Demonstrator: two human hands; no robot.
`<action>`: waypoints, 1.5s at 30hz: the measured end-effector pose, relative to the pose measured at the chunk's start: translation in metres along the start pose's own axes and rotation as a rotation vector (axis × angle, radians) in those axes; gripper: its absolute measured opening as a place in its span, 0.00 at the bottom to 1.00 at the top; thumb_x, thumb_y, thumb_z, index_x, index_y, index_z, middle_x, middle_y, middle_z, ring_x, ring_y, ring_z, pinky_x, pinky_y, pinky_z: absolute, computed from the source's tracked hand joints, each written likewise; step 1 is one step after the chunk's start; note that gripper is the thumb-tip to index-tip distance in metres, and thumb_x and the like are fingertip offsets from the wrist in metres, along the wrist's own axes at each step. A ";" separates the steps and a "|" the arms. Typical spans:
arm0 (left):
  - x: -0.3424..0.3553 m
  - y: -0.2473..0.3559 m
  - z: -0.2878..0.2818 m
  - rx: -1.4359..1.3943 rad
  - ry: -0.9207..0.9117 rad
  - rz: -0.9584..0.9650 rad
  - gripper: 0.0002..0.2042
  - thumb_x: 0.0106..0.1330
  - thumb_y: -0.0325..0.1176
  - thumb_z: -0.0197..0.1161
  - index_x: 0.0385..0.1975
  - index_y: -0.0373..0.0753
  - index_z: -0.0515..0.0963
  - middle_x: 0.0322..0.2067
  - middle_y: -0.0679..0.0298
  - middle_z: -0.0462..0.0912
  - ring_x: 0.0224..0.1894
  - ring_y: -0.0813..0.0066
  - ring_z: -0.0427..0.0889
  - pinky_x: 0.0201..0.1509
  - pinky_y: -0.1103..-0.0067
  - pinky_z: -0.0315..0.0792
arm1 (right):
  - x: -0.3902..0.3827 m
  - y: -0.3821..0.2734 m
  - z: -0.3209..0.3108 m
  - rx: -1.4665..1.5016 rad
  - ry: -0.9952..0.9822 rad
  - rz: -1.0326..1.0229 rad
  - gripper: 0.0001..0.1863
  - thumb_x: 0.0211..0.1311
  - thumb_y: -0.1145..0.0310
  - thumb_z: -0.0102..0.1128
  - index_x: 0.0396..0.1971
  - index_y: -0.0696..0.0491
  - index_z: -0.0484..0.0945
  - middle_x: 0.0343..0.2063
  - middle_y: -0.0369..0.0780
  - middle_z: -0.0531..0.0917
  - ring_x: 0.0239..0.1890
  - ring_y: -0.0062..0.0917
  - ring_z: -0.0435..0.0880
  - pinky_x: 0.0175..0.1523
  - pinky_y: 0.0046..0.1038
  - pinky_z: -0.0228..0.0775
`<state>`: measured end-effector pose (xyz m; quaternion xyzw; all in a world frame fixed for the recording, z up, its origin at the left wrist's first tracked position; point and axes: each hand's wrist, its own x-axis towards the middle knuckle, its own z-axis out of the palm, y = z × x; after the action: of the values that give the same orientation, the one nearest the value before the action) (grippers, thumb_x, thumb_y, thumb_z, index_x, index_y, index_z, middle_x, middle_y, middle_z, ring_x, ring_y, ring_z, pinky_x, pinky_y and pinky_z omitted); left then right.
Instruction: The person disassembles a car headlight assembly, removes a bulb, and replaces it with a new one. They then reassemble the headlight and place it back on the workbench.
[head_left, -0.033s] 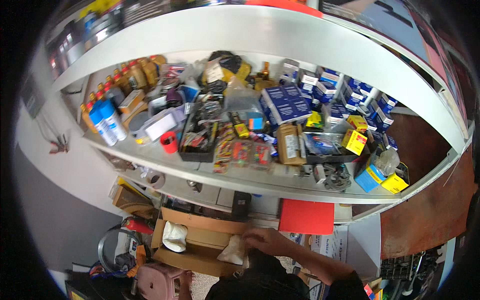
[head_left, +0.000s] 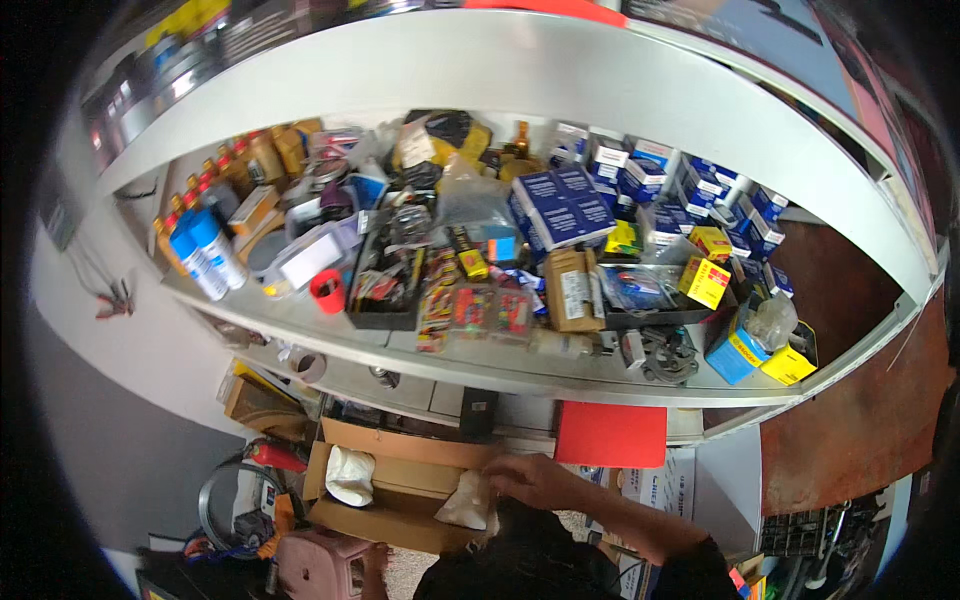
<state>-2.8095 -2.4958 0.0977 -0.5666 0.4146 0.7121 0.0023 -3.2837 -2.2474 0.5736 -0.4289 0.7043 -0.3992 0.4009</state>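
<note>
An open cardboard box [head_left: 400, 432] lies below the shelves, with a white wrapped bundle [head_left: 350, 474] in its left part. A second pale, crumpled bundle [head_left: 465, 502] sits toward its right end. My right hand [head_left: 530, 482] is over that right end, beside the pale bundle. Its fingers are bent and closed, and whatever is in them is hidden. Low in the view, my left hand [head_left: 375, 560] shows only in part, beside the box's near edge and a pinkish plastic stool [head_left: 312, 565]. Its fingers are too unclear to read.
Above the box, a white shelf [head_left: 480, 372] carries bottles, spray cans [head_left: 216, 246], blue-white boxes [head_left: 565, 205] and small packets. A red panel [head_left: 612, 434] stands right of the box. A coiled hose [head_left: 215, 505] and a red extinguisher-like cylinder [head_left: 277, 455] are on the left.
The view has shifted very slightly, so the shelf goods appear a little farther left. Both hands and the cardboard box stay in nearly the same place.
</note>
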 end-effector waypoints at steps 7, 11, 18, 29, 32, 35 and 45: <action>0.004 0.033 0.053 -0.574 -0.364 -0.407 0.09 0.69 0.34 0.61 0.46 0.42 0.74 0.30 0.61 0.80 0.26 0.64 0.80 0.26 0.66 0.72 | -0.003 -0.016 -0.105 -0.025 0.023 -0.136 0.18 0.71 0.59 0.56 0.49 0.58 0.79 0.40 0.47 0.85 0.43 0.38 0.86 0.50 0.35 0.76; 0.004 0.041 0.082 -0.221 -0.081 -0.230 0.12 0.67 0.33 0.66 0.46 0.39 0.75 0.32 0.61 0.82 0.30 0.67 0.84 0.30 0.69 0.80 | -0.008 -0.017 -0.161 -0.151 0.112 -0.123 0.16 0.70 0.60 0.58 0.49 0.56 0.80 0.38 0.47 0.86 0.41 0.38 0.86 0.47 0.36 0.77; -0.003 0.056 0.104 0.121 -0.041 -0.014 0.13 0.66 0.31 0.66 0.48 0.36 0.76 0.34 0.58 0.85 0.31 0.67 0.85 0.29 0.71 0.80 | 0.016 -0.038 -0.214 -0.368 0.412 -0.282 0.12 0.67 0.66 0.60 0.46 0.57 0.81 0.36 0.49 0.86 0.34 0.37 0.87 0.40 0.33 0.77; -0.041 0.018 0.129 0.091 0.143 -0.007 0.12 0.64 0.34 0.62 0.43 0.34 0.80 0.31 0.60 0.86 0.31 0.69 0.86 0.35 0.73 0.79 | 0.139 -0.088 -0.249 -0.500 0.362 -0.381 0.10 0.61 0.70 0.64 0.41 0.59 0.82 0.31 0.47 0.85 0.31 0.36 0.85 0.39 0.35 0.76; -0.049 -0.005 0.128 0.787 0.212 0.036 0.11 0.58 0.39 0.59 0.31 0.39 0.85 0.27 0.56 0.86 0.33 0.64 0.87 0.40 0.69 0.79 | 0.186 -0.101 -0.232 -0.748 0.336 -0.465 0.10 0.62 0.68 0.62 0.40 0.57 0.81 0.33 0.48 0.84 0.36 0.44 0.84 0.42 0.42 0.76; -0.064 -0.028 0.124 0.729 0.188 0.070 0.12 0.58 0.41 0.59 0.29 0.42 0.86 0.29 0.56 0.87 0.34 0.60 0.87 0.42 0.69 0.79 | 0.237 -0.111 -0.218 -0.984 0.287 -0.482 0.13 0.61 0.67 0.62 0.42 0.57 0.80 0.39 0.49 0.82 0.42 0.46 0.83 0.48 0.45 0.76; -0.113 -0.085 0.139 0.493 0.448 -0.055 0.16 0.57 0.43 0.61 0.33 0.38 0.87 0.34 0.54 0.88 0.38 0.57 0.87 0.47 0.66 0.80 | 0.353 -0.097 -0.197 -1.460 0.257 -0.634 0.19 0.52 0.72 0.64 0.47 0.53 0.82 0.43 0.46 0.83 0.46 0.38 0.84 0.51 0.40 0.77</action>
<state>-2.8406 -2.3053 0.1407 -0.7023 0.5491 0.4479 0.0674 -3.5449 -2.5607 0.6540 -0.7130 0.6727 0.0207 -0.1969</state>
